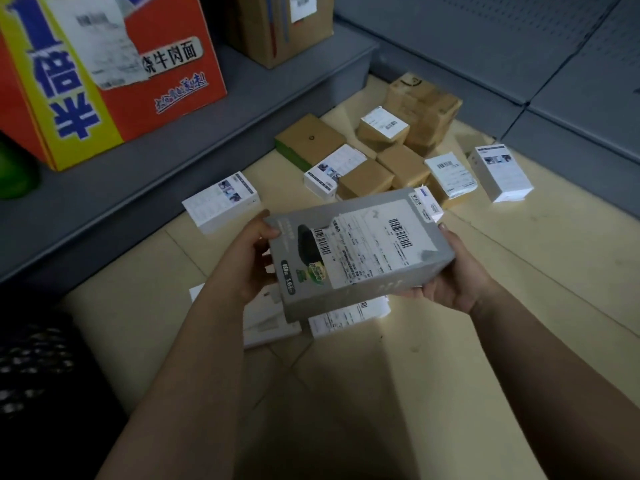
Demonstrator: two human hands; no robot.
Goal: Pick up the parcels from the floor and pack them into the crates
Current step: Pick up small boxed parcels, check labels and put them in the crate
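I hold a grey box parcel (360, 251) with a white shipping label above the floor, in the middle of the view. My left hand (247, 261) grips its left end and my right hand (457, 275) supports its right end from below. Under it on the tiled floor lie a white flat parcel (266, 323) and a white labelled parcel (346, 318). Farther back lie several small parcels: a white box (221, 202), brown cartons (367, 181), a white box at the right (500, 173). No crate is clearly seen.
A grey shelf base (145, 168) runs along the left, carrying a large orange and yellow carton (104, 81) and a brown carton (280, 26). Grey perforated panels (519, 46) close the back right corner. A dark meshed object (31, 362) sits at the lower left.
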